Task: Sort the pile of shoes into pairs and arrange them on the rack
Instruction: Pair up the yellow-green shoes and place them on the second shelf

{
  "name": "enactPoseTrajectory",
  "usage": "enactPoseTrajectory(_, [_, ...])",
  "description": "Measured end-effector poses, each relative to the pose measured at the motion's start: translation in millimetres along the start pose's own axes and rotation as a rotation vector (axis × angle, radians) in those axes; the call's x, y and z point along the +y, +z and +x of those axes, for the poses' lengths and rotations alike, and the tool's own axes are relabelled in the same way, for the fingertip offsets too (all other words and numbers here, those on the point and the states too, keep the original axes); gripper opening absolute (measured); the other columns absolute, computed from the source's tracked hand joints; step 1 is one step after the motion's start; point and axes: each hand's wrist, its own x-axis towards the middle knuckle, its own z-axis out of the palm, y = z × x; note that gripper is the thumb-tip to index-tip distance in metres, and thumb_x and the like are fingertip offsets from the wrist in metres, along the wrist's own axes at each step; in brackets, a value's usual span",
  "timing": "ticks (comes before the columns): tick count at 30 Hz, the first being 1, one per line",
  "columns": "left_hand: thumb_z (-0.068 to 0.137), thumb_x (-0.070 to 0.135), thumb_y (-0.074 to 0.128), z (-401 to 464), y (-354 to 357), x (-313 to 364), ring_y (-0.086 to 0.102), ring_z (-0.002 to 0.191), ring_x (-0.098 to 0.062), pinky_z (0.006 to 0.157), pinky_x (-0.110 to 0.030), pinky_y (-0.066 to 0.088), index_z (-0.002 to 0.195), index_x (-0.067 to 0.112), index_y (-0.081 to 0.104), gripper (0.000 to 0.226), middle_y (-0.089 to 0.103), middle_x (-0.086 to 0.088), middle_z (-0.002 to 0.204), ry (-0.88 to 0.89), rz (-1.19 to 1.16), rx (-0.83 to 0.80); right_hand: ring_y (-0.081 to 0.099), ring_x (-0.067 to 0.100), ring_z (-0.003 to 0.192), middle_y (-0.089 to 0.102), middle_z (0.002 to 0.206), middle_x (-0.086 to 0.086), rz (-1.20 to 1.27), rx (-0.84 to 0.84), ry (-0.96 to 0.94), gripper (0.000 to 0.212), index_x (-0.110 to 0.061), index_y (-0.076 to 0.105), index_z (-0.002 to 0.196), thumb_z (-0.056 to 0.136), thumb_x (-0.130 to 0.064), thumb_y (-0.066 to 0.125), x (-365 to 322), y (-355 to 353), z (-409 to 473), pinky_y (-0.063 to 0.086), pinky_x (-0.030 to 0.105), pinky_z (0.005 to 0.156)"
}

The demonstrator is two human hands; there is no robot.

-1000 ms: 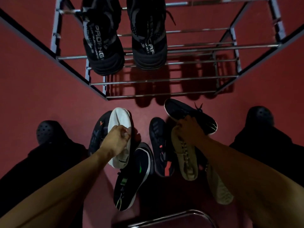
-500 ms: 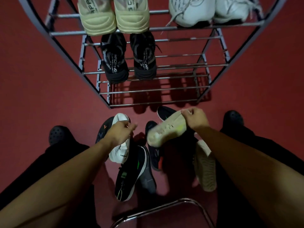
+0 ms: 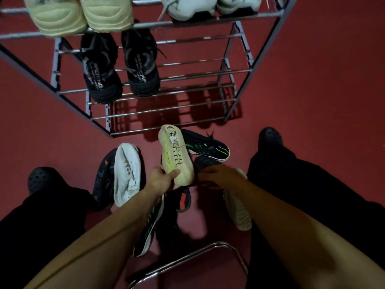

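My left hand (image 3: pixel 161 180) grips a cream shoe with a yellow stripe (image 3: pixel 175 155) by its heel, toe pointing at the metal rack (image 3: pixel 187 113). My right hand (image 3: pixel 216 176) hovers with loose fingers over the floor pile, beside the top end of a second cream shoe (image 3: pixel 239 213) that lies sole up. On the floor also lie a white shoe (image 3: pixel 127 174), a dark shoe with an orange mark (image 3: pixel 104 176), a black shoe with green stripes (image 3: pixel 208 147), its match (image 3: pixel 148 232) under my left forearm, and a black shoe with a red patch (image 3: pixel 183 201).
The rack's top shelf carries a pale yellow pair (image 3: pixel 83 15) and a white pair (image 3: pixel 208 7); a black pair (image 3: pixel 120 76) stands on the shelf below, with bare rails to its right. My feet in black clogs (image 3: pixel 41 178) flank the pile. A chrome tube frame (image 3: pixel 187 257) is near me.
My left hand let go of the white shoe, now lying on the floor, and took the cream shoe by the heel. My right hand released the cream shoe and dropped toward the pile.
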Motion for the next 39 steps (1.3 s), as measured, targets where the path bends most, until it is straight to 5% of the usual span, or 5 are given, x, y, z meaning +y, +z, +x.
enactPoseTrajectory(6, [0.088, 0.018, 0.078, 29.4, -1.0, -13.9, 0.071, 0.074, -0.023, 0.059, -0.03, 0.055, 0.112, 0.001, 0.061, 0.034, 0.072, -0.016, 0.106, 0.004, 0.2, -0.055, 0.062, 0.022, 0.105, 0.065, 0.121, 0.016, -0.256, 0.487, -0.141, 0.039, -0.004, 0.064, 0.12, 0.081, -0.001, 0.069, 54.1, -64.3, 32.6, 0.056, 0.034, 0.088])
enactPoseTrajectory(14, [0.088, 0.017, 0.078, 53.2, -4.6, -33.3, 0.071, 0.083, -0.029, 0.054, -0.028, 0.056, 0.11, 0.006, 0.06, 0.03, 0.069, -0.016, 0.111, -0.099, 0.101, -0.067, 0.033, 0.035, 0.142, 0.035, 0.154, 0.017, -0.677, 0.252, 0.152, 0.063, -0.011, 0.032, 0.151, 0.096, -0.03, 0.057, 99.3, -94.4, 57.7, 0.026, 0.041, 0.117])
enactPoseTrajectory(26, [0.091, 0.014, 0.075, 6.4, -34.4, -3.2, 0.069, 0.089, -0.031, 0.052, -0.028, 0.058, 0.122, 0.001, 0.058, 0.039, 0.066, -0.018, 0.117, 0.004, 0.098, -0.07, 0.055, 0.012, 0.066, 0.059, 0.068, -0.004, -0.693, -0.002, 0.01, 0.04, -0.021, 0.064, 0.064, 0.072, -0.058, 0.078, -2.3, -62.9, -7.6, 0.043, 0.023, 0.059])
enactPoseTrajectory(30, [0.092, 0.013, 0.072, -17.3, -66.2, 7.7, 0.069, 0.088, -0.032, 0.061, -0.034, 0.058, 0.12, 0.003, 0.059, 0.032, 0.069, -0.021, 0.115, 0.059, 0.058, -0.011, 0.057, 0.004, 0.076, 0.059, 0.084, -0.015, -0.462, 0.083, -0.207, 0.023, -0.012, 0.071, 0.098, 0.079, -0.018, 0.082, -36.3, -58.1, -35.9, 0.04, 0.003, 0.062])
enactPoseTrajectory(39, [0.092, 0.014, 0.074, -37.4, -108.9, -5.5, 0.069, 0.073, -0.03, 0.062, -0.035, 0.057, 0.115, 0.007, 0.061, 0.027, 0.073, -0.018, 0.103, 0.006, -0.161, 0.0, 0.066, 0.032, 0.103, 0.063, 0.118, 0.015, 0.47, 0.138, -0.182, 0.067, -0.016, 0.045, 0.135, 0.079, 0.006, 0.074, -48.9, 38.5, -31.0, 0.058, 0.037, 0.067])
